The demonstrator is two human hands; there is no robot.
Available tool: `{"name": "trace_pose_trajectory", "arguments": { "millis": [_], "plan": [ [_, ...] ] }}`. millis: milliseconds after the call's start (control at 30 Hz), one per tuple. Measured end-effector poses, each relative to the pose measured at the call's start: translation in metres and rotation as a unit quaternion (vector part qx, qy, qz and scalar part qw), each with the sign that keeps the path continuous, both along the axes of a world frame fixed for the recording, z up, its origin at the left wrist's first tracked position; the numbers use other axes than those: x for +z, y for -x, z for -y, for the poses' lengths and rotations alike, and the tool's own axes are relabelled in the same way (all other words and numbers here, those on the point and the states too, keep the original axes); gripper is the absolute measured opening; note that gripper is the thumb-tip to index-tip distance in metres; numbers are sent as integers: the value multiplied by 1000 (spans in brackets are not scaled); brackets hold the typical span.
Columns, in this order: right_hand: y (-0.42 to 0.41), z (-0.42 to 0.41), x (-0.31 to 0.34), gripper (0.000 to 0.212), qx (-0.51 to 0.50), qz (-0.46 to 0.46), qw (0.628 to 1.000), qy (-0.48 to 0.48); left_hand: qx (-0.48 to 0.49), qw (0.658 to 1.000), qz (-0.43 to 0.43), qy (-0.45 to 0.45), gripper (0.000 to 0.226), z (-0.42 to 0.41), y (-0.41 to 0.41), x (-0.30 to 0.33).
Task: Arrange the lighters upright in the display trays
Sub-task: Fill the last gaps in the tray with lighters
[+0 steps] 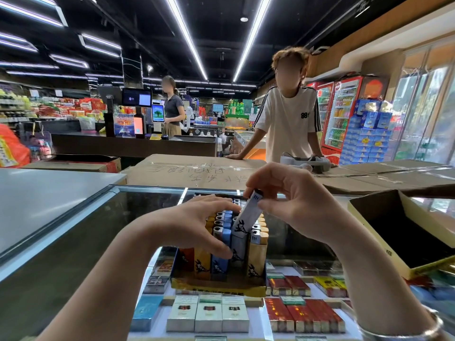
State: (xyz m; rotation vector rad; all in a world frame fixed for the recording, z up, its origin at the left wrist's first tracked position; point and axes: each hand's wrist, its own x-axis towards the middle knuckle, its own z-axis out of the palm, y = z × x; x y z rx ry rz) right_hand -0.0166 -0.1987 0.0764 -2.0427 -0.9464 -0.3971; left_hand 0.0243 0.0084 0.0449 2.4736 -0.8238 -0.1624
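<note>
A display tray [216, 285] with a yellow front lip stands on the glass counter, filled with several upright lighters [257, 254] in red, yellow, blue and tan. My right hand [293, 198] pinches a white lighter [247, 216] by its metal top, tilted, its lower end down among the standing ones. My left hand [194, 222] lies over the tray's left rows, fingers spread across the lighter tops and thumb against the front blue one.
An open, dark-lined cardboard box [403, 232] sits at the right on the counter. Cigarette packs [209, 313] lie under the glass. Flattened cardboard [192, 171] covers the far counter, where a person in a white shirt [288, 124] leans.
</note>
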Motion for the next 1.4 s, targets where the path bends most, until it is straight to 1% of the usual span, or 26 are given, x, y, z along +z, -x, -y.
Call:
{"name": "trace_pose_trajectory", "arguments": {
  "millis": [67,133,300,533,600,667,767,900,1000,1200,1233,1300,1367,1400],
  "plan": [
    [1,-1,1,37,1,3,1000,3,13,1000,14,-21,90,0,-1,-1],
    [2,-1,1,37,-2,5,1000,6,17,999,25,-38,95,0,-2,-3],
    [2,-1,0,37,-15,-2,1000,5,12,997,35,-67,97,2,-4,-4],
    [4,-4,0,39,-23,-8,1000,12,12,996,36,-82,99,2,-3,-3],
    [4,-8,-3,35,-36,-1,998,48,13,996,36,-85,99,2,-2,-2],
    [2,-15,-9,33,-55,20,991,117,20,995,33,-87,102,2,-2,-2],
    [-1,-24,-17,35,-74,30,979,189,16,997,26,-76,100,1,-1,-2],
    [-3,-28,-20,36,-88,42,975,202,2,997,42,-69,97,1,-2,-2],
    [-5,-31,-22,35,-94,28,971,218,-2,997,36,-63,95,1,-1,-2],
    [-10,-32,-27,39,-95,35,971,217,4,997,41,-65,96,2,-1,-2],
    [-10,-30,-27,38,-86,29,975,204,4,997,40,-67,96,2,-1,-3],
    [-11,-24,-23,32,-73,18,986,146,6,997,43,-69,96,2,-2,-4],
    [-16,-11,-18,24,-96,-7,992,85,11,997,34,-65,95,0,-4,-5],
    [-19,-4,-16,21,-118,-28,989,78,11,998,23,-57,94,-1,-5,-5]
  ]
}}
